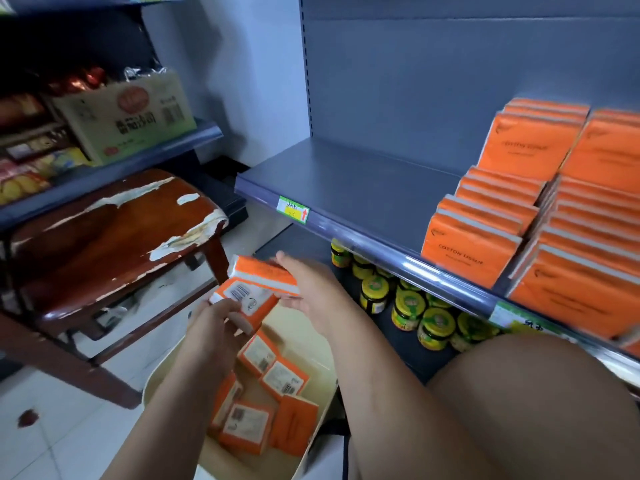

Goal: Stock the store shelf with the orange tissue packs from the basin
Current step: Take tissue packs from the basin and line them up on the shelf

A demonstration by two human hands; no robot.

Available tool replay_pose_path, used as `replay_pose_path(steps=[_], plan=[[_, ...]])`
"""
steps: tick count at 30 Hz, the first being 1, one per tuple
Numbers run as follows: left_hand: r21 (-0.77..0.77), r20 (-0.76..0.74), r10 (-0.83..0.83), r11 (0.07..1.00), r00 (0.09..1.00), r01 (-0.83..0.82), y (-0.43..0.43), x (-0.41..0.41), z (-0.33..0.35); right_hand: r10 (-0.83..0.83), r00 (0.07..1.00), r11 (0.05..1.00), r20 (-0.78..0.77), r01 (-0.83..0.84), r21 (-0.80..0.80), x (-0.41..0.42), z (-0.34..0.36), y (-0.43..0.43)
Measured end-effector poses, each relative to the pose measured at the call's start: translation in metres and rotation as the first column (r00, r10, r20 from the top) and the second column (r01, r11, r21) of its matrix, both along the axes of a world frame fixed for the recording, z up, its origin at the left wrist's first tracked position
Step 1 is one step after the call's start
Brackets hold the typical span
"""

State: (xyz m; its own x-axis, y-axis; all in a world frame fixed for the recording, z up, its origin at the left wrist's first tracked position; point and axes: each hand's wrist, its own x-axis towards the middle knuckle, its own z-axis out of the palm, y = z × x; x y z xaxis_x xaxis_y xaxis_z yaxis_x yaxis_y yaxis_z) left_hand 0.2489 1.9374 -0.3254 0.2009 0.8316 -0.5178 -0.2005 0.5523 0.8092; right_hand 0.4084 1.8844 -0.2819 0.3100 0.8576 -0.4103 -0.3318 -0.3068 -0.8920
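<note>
Basin (308,351) underneath; left grip (214,323) curled round barcode-side tissue pack (239,296), right grip (306,289) round upper tissue pack (265,273); shelf (363,188) part-stocked.

I hold two orange tissue packs above the basin. The top pack (266,275) is tilted in my right hand (308,289), with its white-striped edge showing. The lower pack (242,299) touches it from beneath, gripped by my left hand (214,323), barcode label up. The cream basin (152,379) holds several loose packs (266,403), jumbled and mostly label-side up. On the grey shelf (346,181), the stocked packs (471,251) stand in rows at the right end, "COTTON TISSUE" fronts facing out.
</note>
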Motion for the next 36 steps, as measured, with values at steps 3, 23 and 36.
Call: replay_pose_path(steps=[3, 23, 36], plan=[[0.005, 0.062, -0.043, 0.999, 0.997, 0.043, 0.007, 0.000, 0.018, -0.085, 0.990, 0.991, 0.113, 0.071, 0.116, -0.002, 0.003, -0.001], [0.473, 0.201, -0.428, 0.830, 0.881, 0.295, -0.012, 0.094, 0.128, -0.280, 0.834, 0.941, 0.475, 0.141, 0.307, 0.114, 0.107, -0.074], [0.566, 0.185, -0.600, 0.712, 0.778, 0.415, -0.078, 0.233, 0.175, -0.537, 0.770, 0.823, 0.346, 0.388, 0.414, 0.231, 0.157, -0.210]])
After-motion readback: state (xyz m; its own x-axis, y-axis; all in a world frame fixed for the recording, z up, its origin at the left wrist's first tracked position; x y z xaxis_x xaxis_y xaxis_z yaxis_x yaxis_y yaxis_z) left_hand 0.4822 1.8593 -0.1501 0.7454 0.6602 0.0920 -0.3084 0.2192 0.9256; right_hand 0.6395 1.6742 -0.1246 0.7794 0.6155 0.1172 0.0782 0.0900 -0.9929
